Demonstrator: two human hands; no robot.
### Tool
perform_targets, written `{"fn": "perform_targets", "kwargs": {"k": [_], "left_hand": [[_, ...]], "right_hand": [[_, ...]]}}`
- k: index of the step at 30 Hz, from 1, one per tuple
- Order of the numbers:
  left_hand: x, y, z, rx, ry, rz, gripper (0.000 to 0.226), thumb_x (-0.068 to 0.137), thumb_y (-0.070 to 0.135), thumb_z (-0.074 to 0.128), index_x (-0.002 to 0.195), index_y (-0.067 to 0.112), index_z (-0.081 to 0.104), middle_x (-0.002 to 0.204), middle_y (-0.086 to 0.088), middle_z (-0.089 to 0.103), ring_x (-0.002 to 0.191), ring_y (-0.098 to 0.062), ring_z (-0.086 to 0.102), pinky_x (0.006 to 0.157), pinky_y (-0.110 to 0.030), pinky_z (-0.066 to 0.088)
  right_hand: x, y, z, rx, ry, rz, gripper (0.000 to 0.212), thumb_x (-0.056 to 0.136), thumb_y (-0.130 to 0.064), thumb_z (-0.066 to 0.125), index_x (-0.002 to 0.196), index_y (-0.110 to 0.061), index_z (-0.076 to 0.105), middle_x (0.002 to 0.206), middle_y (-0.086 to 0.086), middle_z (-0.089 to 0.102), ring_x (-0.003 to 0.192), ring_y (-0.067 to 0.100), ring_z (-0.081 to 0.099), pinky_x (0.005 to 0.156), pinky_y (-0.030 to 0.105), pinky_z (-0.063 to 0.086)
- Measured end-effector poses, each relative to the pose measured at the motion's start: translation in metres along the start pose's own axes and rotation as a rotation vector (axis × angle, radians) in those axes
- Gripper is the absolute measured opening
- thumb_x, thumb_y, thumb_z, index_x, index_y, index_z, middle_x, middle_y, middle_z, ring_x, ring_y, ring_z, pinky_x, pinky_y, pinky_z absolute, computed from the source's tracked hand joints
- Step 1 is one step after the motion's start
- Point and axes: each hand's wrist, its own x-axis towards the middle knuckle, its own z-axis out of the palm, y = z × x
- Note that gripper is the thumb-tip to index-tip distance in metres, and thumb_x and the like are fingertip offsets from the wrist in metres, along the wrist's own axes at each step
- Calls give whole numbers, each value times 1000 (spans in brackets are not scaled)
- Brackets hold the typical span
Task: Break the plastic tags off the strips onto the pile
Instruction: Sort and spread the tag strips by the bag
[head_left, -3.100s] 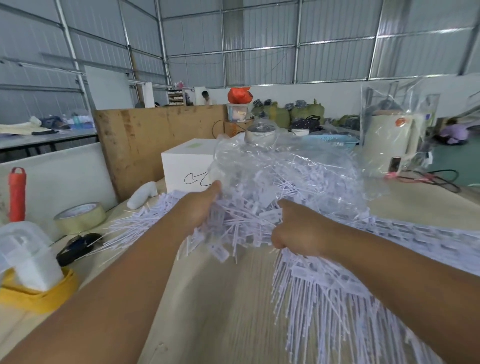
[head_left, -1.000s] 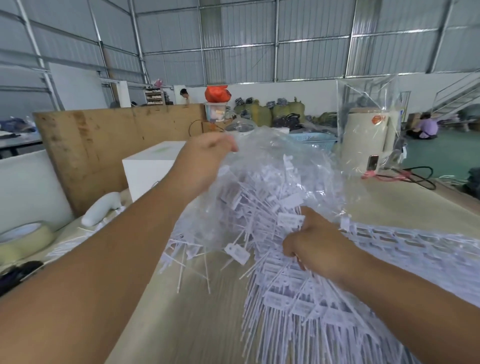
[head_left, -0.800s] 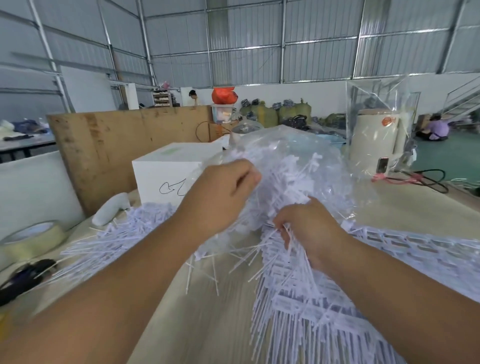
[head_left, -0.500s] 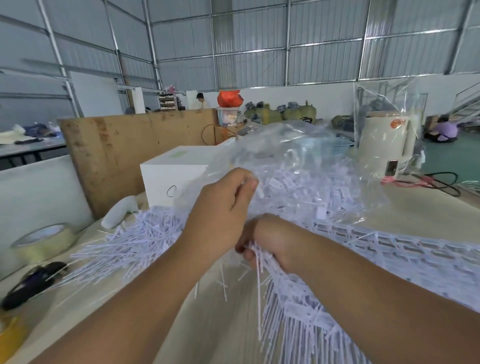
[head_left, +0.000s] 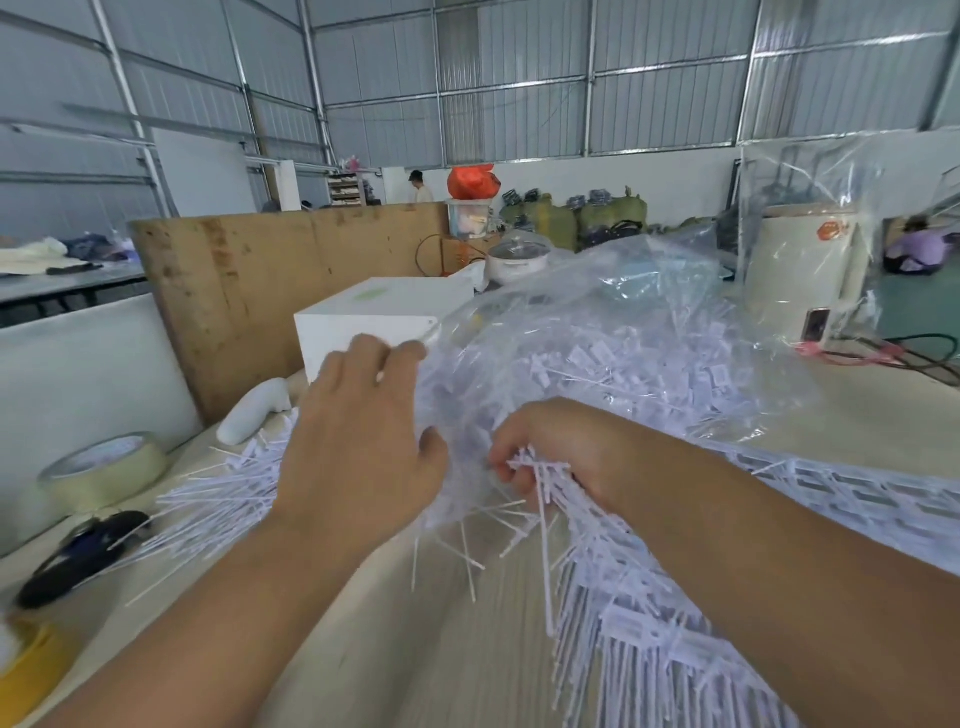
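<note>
Hands meet near the middle of the view, over a pale wooden desk (head_left: 467, 649). The right hand (head_left: 561, 447) is curled tightly around the top of a bundle of white plastic strips (head_left: 623, 597), which hang from its fist and fan out downward and to the right across the desk. The left hand (head_left: 358, 431) is just beside it, to the left, with its back to the camera; its fingers are stretched upward and lightly bent, its fingertips against the edge of a clear plastic bag (head_left: 649, 322). Whether it actually pinches the bag or any tag cannot be told.

Behind both hands, the bag holds a heaped pile of small white tags (head_left: 623, 364). More loose white strips (head_left: 223, 499) lie spread flat on the desk, left of the left hand. A few single pieces lie scattered between the two wrists.

At the left edge sit a roll of tape (head_left: 104, 470) and a dark object (head_left: 78, 556). A white box (head_left: 374, 317) stands behind the left hand, in front of a plywood board (head_left: 249, 280).
</note>
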Motion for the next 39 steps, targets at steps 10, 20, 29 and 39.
{"fn": "perform_targets", "kwargs": {"k": [10, 20, 29, 39], "left_hand": [[41, 19, 6, 334, -406, 6, 54, 92, 58, 35, 124, 18, 51, 122, -8, 56, 111, -30, 50, 85, -39, 37], [74, -5, -18, -409, -484, -191, 25, 80, 26, 77, 105, 23, 72, 91, 15, 63, 74, 2, 57, 61, -12, 43], [85, -12, -22, -212, -176, -370, 22, 90, 14, 52, 72, 11, 65, 75, -11, 64, 64, -25, 53, 56, -25, 43], [45, 51, -11, -345, 151, 200, 30, 103, 38, 32, 108, 14, 49, 77, -6, 69, 70, -33, 65, 64, -46, 52]], "right_hand": [[-14, 5, 12, -411, 34, -56, 15, 54, -6, 63, 55, -11, 49, 57, 7, 41, 55, 20, 34, 53, 32, 29], [-21, 14, 0, -500, -44, -59, 32, 65, -5, 63, 95, -9, 52, 73, 10, 51, 63, 23, 43, 58, 31, 31], [-32, 18, -7, -570, -71, -96, 54, 79, -8, 60, 129, -14, 40, 76, 1, 50, 62, 16, 47, 55, 26, 34], [-23, 4, 14, -757, -25, -262, 8, 90, -12, 50, 98, -10, 52, 80, 3, 51, 60, 12, 43, 50, 22, 35]]}}
